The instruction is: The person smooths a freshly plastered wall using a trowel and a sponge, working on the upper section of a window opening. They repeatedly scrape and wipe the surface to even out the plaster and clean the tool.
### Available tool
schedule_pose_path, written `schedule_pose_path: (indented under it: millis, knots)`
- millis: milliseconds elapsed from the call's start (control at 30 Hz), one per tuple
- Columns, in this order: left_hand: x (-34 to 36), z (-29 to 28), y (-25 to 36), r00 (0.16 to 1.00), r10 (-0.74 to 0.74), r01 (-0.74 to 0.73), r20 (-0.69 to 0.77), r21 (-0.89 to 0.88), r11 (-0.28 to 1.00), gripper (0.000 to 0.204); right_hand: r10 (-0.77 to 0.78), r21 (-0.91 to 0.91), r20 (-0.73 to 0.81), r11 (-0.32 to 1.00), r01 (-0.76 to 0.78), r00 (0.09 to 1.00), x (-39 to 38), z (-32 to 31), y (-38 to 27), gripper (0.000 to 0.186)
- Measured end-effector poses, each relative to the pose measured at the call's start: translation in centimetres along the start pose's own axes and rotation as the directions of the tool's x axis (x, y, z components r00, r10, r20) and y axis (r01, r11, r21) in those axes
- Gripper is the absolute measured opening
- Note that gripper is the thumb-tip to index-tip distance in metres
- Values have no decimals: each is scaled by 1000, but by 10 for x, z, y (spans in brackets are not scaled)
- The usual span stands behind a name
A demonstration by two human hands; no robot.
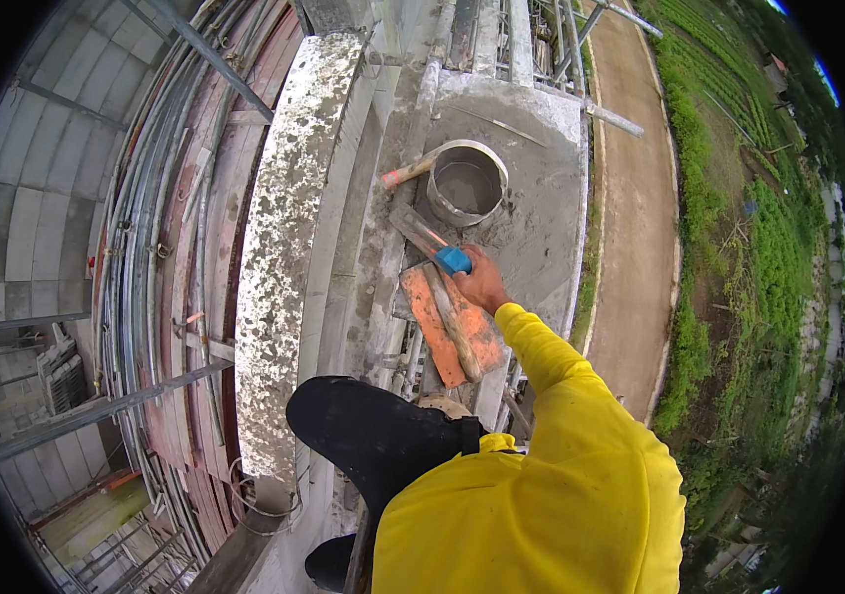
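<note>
The bucket, round and partly filled with wet grey mix, stands on a mortar-smeared platform. Just below the bucket, the right hand has its fingers wrapped around the blue grip of a tool, whose flat grey part slants up and left, ending beside the bucket's lower left. The left hand is out of view, so I cannot tell how its fingers are. Near that grip and farther below the bucket lies an orange board with a wooden bar along it. A wooden stick with a pinkish tip juts out at the bucket's left. Well left of the bucket runs a white-speckled ledge; well to its right, a brown road.
</note>
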State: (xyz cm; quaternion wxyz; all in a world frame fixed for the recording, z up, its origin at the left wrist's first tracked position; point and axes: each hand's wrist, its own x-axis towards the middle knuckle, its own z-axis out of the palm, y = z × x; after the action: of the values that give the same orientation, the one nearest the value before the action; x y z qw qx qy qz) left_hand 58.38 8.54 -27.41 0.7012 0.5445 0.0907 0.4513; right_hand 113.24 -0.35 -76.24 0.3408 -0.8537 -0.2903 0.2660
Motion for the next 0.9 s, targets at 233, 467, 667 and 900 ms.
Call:
schedule_pose_path:
  millis: [233,467,667,900]
  knots:
    - [38,-19,-18,1000,9,-8,13,-27,1000,40,17,144,-419,988,48,908,-36,-75,-41,55]
    - [62,-27,3,994,63,-65,88,19,998,38,-53,-432,-33,901,33,998,106,-85,-95,54]
    - [-20,19,128,954,296,-292,46,358,887,37,-40,-445,380,868,221,924,214,-21,-5,54]
    - [-129,137,176,901,395,-405,177,668,624,34,-271,-386,149,869,309,951,220,-60,107,44]
